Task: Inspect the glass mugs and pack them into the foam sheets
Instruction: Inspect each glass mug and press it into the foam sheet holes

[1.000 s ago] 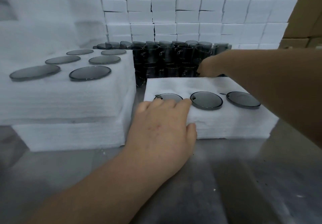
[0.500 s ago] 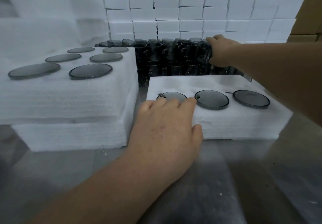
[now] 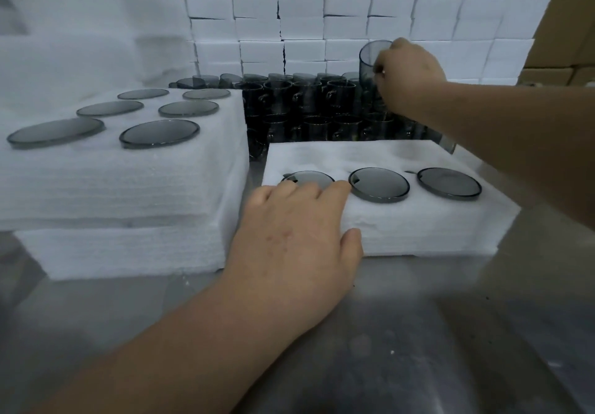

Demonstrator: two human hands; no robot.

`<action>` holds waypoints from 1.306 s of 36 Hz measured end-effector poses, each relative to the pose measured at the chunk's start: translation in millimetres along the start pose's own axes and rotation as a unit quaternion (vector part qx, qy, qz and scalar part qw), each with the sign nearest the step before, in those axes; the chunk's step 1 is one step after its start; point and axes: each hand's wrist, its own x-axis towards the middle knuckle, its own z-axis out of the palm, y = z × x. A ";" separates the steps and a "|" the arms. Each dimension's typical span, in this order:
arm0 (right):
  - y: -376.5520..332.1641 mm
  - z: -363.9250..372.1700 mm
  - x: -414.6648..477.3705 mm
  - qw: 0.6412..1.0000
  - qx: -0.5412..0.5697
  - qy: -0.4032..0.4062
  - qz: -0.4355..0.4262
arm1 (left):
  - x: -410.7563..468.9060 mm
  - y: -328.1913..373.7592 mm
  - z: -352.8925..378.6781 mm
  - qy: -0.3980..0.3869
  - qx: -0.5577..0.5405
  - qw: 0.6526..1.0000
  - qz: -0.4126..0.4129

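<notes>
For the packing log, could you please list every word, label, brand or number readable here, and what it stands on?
None: no readable text is visible. The white boxes stacked behind, the cardboard cartons, the foam sheets, the glass mugs and the mug held by the right hand show no print, label or number.

We see a grey metal bench (image 3: 418,333). On it, at our left, lies a stack of 2 foam blocks (image 3: 128,249). Just beside it on the right lies 1 lower foam block (image 3: 418,230). Behind that, dark glass mugs (image 3: 309,107) stand crowded in rows.
</notes>
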 end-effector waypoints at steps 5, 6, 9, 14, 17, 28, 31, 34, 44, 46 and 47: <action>-10.5 -33.2 -35.9 0.969 0.192 0.153 0.007 | 1.0 1.2 -1.1 0.011 -0.019 1.000 -0.008; -13.3 -39.5 -47.0 0.957 0.232 0.175 0.015 | 1.2 1.7 -1.6 0.013 -0.024 1.000 -0.011; -23.2 -55.6 -90.2 0.912 0.354 0.206 0.027 | 1.9 1.6 -1.6 0.021 -0.030 0.999 -0.020; -37.1 -67.2 -159.9 0.872 0.448 0.198 0.021 | 2.9 1.0 -0.2 0.018 -0.034 0.999 -0.028; -43.7 -72.1 -179.0 0.850 0.495 0.179 0.011 | 2.9 0.8 -1.4 0.037 -0.045 0.998 -0.030; -42.1 -64.6 -195.7 0.868 0.449 0.168 -0.128 | 1.7 2.6 -5.7 0.086 -0.224 0.969 -0.055; -42.0 -62.2 -197.2 0.873 0.435 0.163 -0.149 | 3.7 2.9 -7.8 0.072 -0.207 0.974 -0.061; -41.4 -60.2 -195.6 0.874 0.431 0.164 -0.154 | 6.1 2.9 -7.9 0.074 -0.213 0.972 -0.062; -42.1 -58.1 -196.6 0.839 0.521 0.124 -0.095 | 7.5 -5.6 -2.6 0.134 -0.288 0.943 -0.101; -42.5 -56.8 -197.6 0.850 0.507 0.107 -0.093 | 7.1 -5.2 -1.4 0.145 -0.301 0.937 -0.099; -42.6 -56.8 -197.7 0.853 0.505 0.097 -0.088 | 7.0 -5.1 -1.2 0.150 -0.307 0.935 -0.098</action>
